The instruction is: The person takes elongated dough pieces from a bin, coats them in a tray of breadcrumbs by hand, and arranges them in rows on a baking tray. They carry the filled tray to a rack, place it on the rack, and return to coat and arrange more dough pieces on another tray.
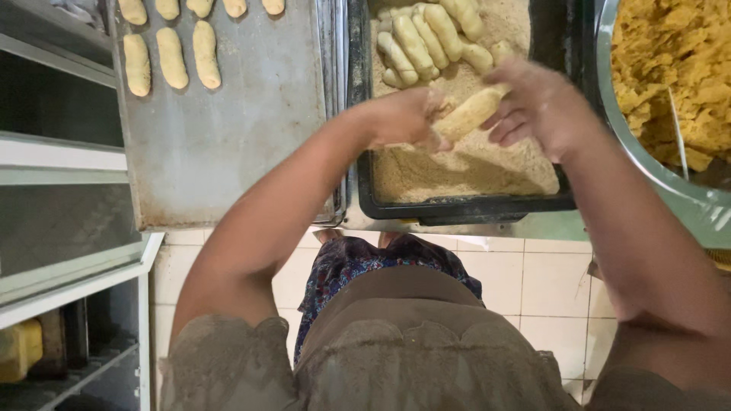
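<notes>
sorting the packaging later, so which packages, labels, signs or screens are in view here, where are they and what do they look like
No labels, signs or screens in view.
Yellow container: bottom left, on a low shelf; blocky, plain yellow, only partly visible.

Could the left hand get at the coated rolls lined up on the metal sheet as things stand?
Probably yes, once free. The left hand shares one roll with the right hand over the crumb tray. The metal sheet lies beside it on the left, its rolls uncovered.

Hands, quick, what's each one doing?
Left hand: closed on one end of the crumb-coated dough roll.
Right hand: holding the roll's other end.
</notes>
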